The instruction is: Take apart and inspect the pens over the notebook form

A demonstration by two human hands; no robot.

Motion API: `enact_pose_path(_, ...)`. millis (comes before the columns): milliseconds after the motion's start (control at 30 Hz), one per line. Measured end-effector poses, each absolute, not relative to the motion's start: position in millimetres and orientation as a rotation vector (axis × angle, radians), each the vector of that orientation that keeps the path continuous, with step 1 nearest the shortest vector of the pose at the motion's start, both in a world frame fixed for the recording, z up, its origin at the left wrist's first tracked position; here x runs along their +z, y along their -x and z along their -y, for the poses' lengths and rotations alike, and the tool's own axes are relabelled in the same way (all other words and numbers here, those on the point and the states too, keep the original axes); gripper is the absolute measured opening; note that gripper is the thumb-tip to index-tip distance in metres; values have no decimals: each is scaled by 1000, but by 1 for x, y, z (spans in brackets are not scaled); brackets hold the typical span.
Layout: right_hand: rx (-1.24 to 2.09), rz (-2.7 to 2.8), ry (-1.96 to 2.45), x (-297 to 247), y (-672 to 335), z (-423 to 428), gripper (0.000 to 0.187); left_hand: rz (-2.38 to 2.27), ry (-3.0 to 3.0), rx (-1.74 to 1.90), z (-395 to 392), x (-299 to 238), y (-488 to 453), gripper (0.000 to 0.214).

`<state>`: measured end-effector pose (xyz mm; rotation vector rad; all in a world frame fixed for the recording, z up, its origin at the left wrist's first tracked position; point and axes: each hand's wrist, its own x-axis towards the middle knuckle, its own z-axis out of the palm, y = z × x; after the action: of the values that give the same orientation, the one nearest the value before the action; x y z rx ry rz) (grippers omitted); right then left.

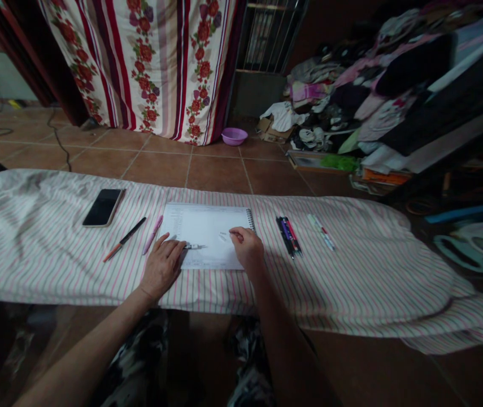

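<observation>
The left hand (162, 265) rests palm down on the striped cloth (351, 265) at the lower left corner of a spiral notebook (207, 226). Its fingers lie close together and bent, and a small pen (194, 246) sticks out from their tips to the right, flat on the open page. It looks pinched between thumb and forefinger, though the dim light leaves the grip uncertain. The right hand (246, 247) sits on the lower right part of the page, fingers curled with the tips pressed down on the paper. Whether they pinch anything cannot be told. A small pale scrap (223, 236) lies on the page just left of those fingertips, between the two hands.

Left of the notebook lie a pink pen (153, 234), a black and orange pen (125, 239) and a dark smartphone (103, 207). To its right lie a bundle of pens (288, 235) and, a little apart, white markers (321, 231).

The cloth covers a long, low surface over a brown tiled floor (216, 169). Beyond it hangs a floral striped curtain (156, 62), with a purple bowl (234, 135) on the floor near it and a heap of clothes (351, 96) to the right.
</observation>
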<state>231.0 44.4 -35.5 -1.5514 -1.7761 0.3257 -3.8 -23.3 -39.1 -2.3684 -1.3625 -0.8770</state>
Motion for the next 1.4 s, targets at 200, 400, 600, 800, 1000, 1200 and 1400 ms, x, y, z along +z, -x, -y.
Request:
enact_pose_path(200, 281, 1847, 1547, -39, -227, -50, 18, 1365, 2382, -886, 24, -36, 3, 30)
enact_pose_path(400, 283, 1881, 1553, -44, -225, -57, 18, 1347, 2366, -919, 23, -36, 1, 28)
enact_pose_path(600, 307, 1936, 1552, -48, -226, -59, 16, 1360, 2365, -906, 23, -38, 2, 28)
enact_pose_path(800, 298, 1959, 1551, -47, -226, -59, 15, 1366, 2383, -915, 23, -37, 2, 29)
enact_pose_path(1000, 243, 1980, 1556, -46, -225, -59, 14, 1360, 2380, -919, 23, -37, 2, 30)
enact_pose_path(1200, 276, 1952, 1522, -41, -226, -58, 12, 1386, 2379, -890, 23, -38, 3, 29)
enact_pose_path(1400, 388, 1889, 1404, -30, -226, -50, 13, 1381, 2386, -901, 23, -40, 4, 33)
